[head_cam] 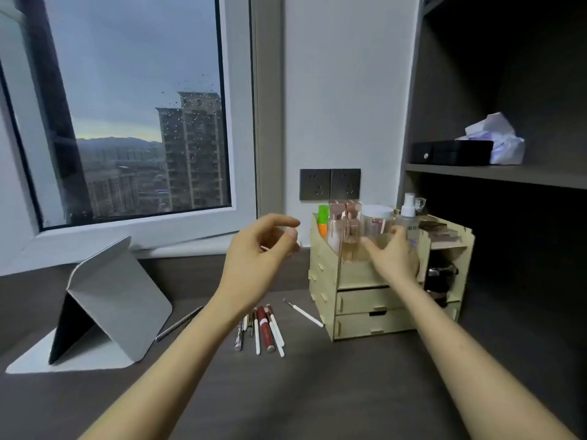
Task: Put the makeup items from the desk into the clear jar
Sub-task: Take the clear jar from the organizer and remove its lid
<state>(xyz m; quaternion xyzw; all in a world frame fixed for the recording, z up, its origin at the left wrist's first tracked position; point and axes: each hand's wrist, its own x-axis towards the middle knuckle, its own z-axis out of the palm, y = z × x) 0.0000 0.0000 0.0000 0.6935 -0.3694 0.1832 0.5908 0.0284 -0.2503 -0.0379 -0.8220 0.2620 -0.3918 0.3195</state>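
The clear jar (376, 222) with a white lid stands in the top of a pale wooden organizer (359, 300). My right hand (394, 255) wraps around the jar's lower part, thumb and fingers on its sides. My left hand (260, 252) hovers to the left of the organizer, fingers curled apart and holding nothing. On the dark desk below lie several makeup items (263, 328): a dark red lip tube, white pencils and thin brushes. One white-handled tool (303, 312) lies apart, close to the organizer's base.
A folded grey tablet stand (108, 306) sits at the left with a metal pen (179, 323) beside it. Bottles (344, 227) crowd the organizer top next to the jar. Dark shelves (495, 173) rise at the right. A window sill runs behind.
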